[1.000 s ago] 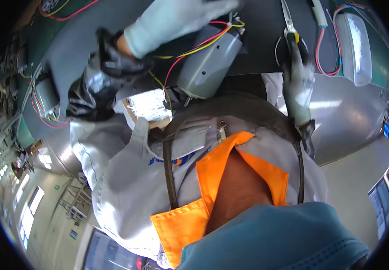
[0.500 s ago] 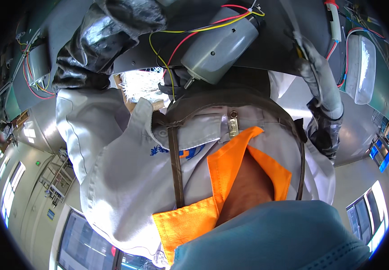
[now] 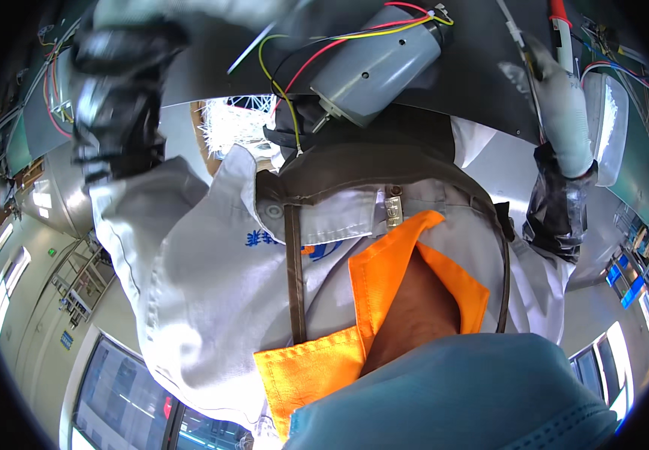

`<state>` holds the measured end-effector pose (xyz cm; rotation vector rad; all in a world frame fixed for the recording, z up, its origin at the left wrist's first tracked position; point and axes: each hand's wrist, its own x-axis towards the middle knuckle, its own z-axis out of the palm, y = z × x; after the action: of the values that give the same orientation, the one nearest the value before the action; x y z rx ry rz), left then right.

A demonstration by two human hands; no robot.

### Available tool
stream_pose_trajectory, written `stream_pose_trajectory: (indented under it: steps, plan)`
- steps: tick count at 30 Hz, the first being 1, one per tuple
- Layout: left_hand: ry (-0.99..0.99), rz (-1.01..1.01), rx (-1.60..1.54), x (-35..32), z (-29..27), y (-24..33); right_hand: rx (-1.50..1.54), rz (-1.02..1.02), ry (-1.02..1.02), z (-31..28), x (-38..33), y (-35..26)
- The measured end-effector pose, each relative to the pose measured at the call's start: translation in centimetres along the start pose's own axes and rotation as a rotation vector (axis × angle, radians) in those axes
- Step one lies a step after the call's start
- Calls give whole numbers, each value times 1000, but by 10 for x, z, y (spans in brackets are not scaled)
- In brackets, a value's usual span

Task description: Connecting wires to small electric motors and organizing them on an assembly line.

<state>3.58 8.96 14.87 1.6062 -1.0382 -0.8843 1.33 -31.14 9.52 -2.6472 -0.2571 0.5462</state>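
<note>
A grey cylindrical motor (image 3: 377, 73) lies on the dark work surface, with red, yellow and black wires running from its far end. Cut off by the upper edge, my left hand (image 3: 197, 10) wears a white glove and is smeared by motion; its fingers cannot be made out. A thin white strip (image 3: 251, 49) slants down just beside it. My right hand (image 3: 564, 105), also in a white glove, is closed round a long thin strip (image 3: 524, 56) that reaches up past the frame. The kind of strip is unclear. This hand is to the right of the motor.
Below the surface's near edge stands a carton of thin white strands (image 3: 238, 133). Another wired motor (image 3: 62, 94) is at the left. To the right are a red-tipped white tube (image 3: 562, 41) and a rounded grey casing (image 3: 604, 131) beside wires. My brown apron (image 3: 392, 161) borders the surface.
My left arm has swung up and left, bringing the gloved hand into view at the upper edge. My right hand has shifted slightly right. The motor appears a little higher and further right.
</note>
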Motion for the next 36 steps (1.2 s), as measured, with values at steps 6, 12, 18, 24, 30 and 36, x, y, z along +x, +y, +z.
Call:
stream_pose_trajectory:
  steps: [6,12,18,24,30,36]
  plan:
    - [795,-116,954,-5,108,-33,313,2,-12,36,-12,-3]
    - [1136,-126,953,68,142,-81,1186,-107,-328,89,50,-44]
    - [1594,-393,591,168,-62,-166,1085,-227,122,58,220,-47]
    - [1093,-135,-534,88,-39,-126,672,-349,150,44,91,8]
    - [1105,-130,-707,11,77,-86,934,-38,941,-41,15,56]
    - [601,-539,-734,-23,133,-62,751,17,136,-54,39,10]
